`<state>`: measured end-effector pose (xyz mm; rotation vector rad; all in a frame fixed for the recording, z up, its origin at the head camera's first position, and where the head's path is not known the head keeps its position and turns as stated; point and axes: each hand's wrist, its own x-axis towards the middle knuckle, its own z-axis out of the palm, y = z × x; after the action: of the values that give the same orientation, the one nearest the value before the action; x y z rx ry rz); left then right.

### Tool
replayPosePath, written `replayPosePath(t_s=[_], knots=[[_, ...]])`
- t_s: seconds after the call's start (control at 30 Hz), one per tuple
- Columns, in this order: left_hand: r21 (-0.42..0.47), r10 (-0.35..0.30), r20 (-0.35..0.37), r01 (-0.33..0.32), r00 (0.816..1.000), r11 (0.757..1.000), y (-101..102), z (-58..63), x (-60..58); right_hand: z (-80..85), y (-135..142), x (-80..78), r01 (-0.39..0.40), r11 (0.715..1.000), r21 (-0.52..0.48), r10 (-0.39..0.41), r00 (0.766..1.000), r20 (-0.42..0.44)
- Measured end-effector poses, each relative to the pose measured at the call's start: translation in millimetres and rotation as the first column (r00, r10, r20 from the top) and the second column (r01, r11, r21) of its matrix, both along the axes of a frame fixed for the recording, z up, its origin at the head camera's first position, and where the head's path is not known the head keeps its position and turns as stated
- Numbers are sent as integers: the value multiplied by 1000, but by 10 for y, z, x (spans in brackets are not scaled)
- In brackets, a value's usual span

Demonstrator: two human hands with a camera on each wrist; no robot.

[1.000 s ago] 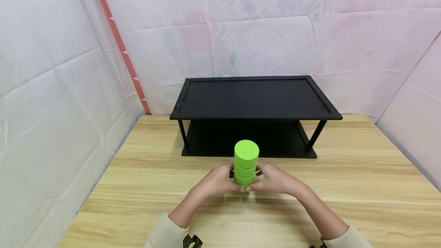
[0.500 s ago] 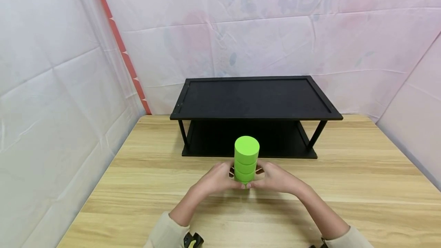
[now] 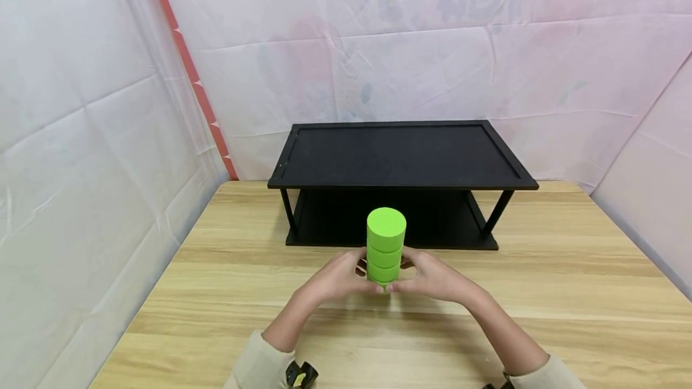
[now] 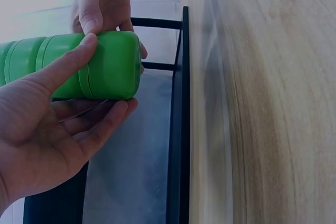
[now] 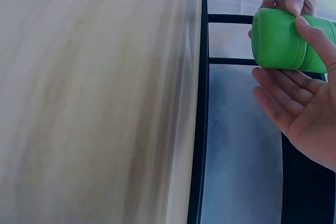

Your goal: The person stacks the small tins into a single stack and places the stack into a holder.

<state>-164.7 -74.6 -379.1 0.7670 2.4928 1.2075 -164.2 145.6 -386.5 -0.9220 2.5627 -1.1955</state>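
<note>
Both hands hold one bright green cylinder [image 3: 386, 239], upright, with grooves round it that divide it into several sections. It is held clear of the wooden table, in front of the black rack. My left hand [image 3: 345, 275] grips the lower part from the left, thumb [image 4: 73, 61] on the near side and fingers [image 4: 100, 124] on the far side. From the right, my right hand [image 3: 429, 278] grips it the same way, the two thumb tips almost meeting. The right wrist view shows the cylinder's rounded bottom end [image 5: 268, 39] below the hands.
A black two-level rack [image 3: 400, 155] stands behind the hands, its lower shelf [image 3: 346, 221] close beyond the cylinder. Pale wooden table [image 3: 227, 293] surrounds it. White sheets [image 3: 411, 71] hang at the back and sides, with a red strip [image 3: 191, 68] at the left corner.
The cylinder has risen slightly in the head view, its top now overlapping more of the rack's lower shelf. Both hands have moved up a little with it, their grip the same.
</note>
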Motion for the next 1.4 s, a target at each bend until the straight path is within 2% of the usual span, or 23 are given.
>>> replayPosePath(t_s=[0.77, 1.2, 1.4], knots=[[80, 5, -44, -1, 999, 997, 4, 38, -24, 75, 16, -33, 4, 998, -56, -9, 997, -76], [109, 18, -27, -15, 999, 994, 6, 89, -26, 108, 11, -27, 14, 997, -75, -19, 998, -57], [105, 20, -45, -15, 999, 994, 9, 97, -34, 126, 8, -22, 22, 997, -77, -26, 998, -52]])
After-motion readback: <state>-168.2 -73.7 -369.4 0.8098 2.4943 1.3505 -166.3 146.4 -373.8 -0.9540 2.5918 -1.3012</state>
